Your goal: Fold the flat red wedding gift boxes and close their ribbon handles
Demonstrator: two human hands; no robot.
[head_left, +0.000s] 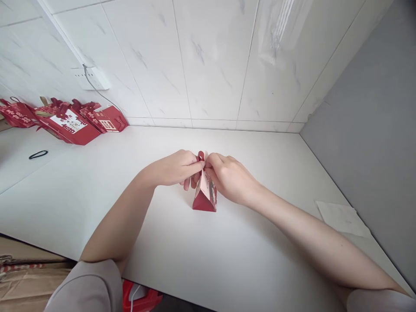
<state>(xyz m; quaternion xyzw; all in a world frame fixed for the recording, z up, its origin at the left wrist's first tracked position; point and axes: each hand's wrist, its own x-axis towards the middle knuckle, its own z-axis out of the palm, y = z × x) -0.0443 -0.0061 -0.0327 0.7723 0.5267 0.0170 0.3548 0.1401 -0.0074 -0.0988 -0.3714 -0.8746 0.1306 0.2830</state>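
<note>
Head view: I have the left hand point(182, 168) and the right hand point(230, 177) meeting fingertip to fingertip, both pinched nearly closed on the top edge of a small box point(204, 204). Its red and pink body hangs down from my grip toward me, upright and tapering upward; a dark red ribbon point(200, 154) shows at the fingers. I can't tell whether the box touches the white table point(195, 255) under my grip.

Well left of the grip, red gift bags point(79, 132) stand by the tiled wall point(214, 65), below a socket point(92, 79) with a grey cable point(97, 92); nearer me lies a black loop point(38, 154). Right of the grip, a white sheet point(342, 218) lies near a grey panel point(367, 125).
</note>
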